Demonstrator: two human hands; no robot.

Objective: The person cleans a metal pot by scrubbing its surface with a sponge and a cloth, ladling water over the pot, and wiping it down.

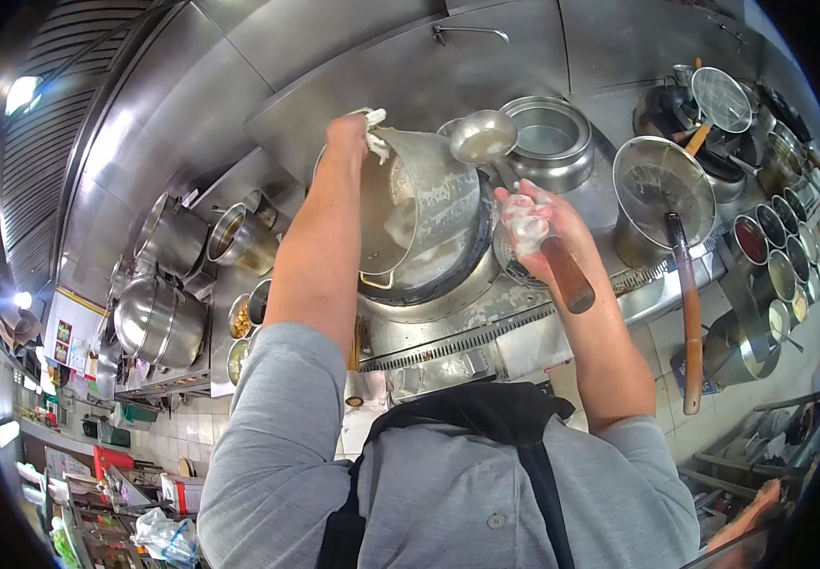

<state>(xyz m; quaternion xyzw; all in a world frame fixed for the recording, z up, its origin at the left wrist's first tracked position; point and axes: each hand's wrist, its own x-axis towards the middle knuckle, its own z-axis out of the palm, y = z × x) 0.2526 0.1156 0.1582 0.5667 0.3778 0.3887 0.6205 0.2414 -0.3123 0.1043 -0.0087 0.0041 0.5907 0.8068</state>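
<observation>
My left hand [345, 137] is closed around a white cloth [375, 133] at the far rim of a big metal pot [443, 194]. The pot is tipped on its side, its mouth facing left, above a dark-rimmed wok [474, 266] on the stove. Pale residue shows on the pot's inside. In my right hand [562, 220] is a ladle [483, 140], its wooden handle end sticking out below the palm. White material [526, 224] lies between those fingers. The ladle's bowl holds cloudy liquid and overlaps the pot's right side in this view.
Behind the ladle stands a round pot of water [547, 133]. A mesh strainer [664, 185] with a long wooden handle rests over a pot on the right. Metal pots [173, 232] crowd the left counter. Seasoning containers [751, 239] line the right. Another person's arm [751, 512] shows lower right.
</observation>
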